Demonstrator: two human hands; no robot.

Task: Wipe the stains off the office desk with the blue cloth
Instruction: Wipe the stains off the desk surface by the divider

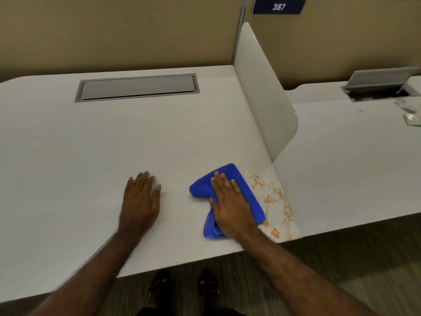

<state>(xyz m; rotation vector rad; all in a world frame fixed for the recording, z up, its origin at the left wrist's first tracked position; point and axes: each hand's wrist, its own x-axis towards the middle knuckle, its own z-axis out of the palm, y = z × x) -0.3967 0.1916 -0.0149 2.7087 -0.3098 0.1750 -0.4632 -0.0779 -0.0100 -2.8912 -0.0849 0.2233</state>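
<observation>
At the bottom of the view, 2 feet in dark sandals (pixel 184 286) stand on the carpeted floor (pixel 341 258) just in front of the desk's near edge. Both bare forearms reach up from there across that edge onto the office desk (pixel 79 156).

The left hand (pixel 140 201) lies flat on the desk a little in from the near edge, palm down, fingers spread loosely, grasping nothing. The right hand (pixel 230 201) is beside it, toward the desk's right edge, pressed flat on top of the blue cloth (pixel 248 195); the fingers are extended and lie over the cloth rather than curling around it, so the cloth is pinned under the palm, not clenched. The cloth is bunched and folded, sticking out beyond the hand on the left, at the far end and along the right.

Just right of the cloth, at the desk's near right corner, orange-brown stains (pixel 276 201) streak and spot the surface along the right edge; the cloth's right border touches the nearest smears.

Farther back, a white divider panel (pixel 266 99) rises along the right edge. Near the far edge a closed grey cable hatch (pixel 136 87) is set into the top. Beyond the divider, the neighbouring desk (pixel 353 167) has an open hatch (pixel 382 87). On the tan partition wall (pixel 114 30) hangs a dark sign (pixel 278 6) reading 387.
</observation>
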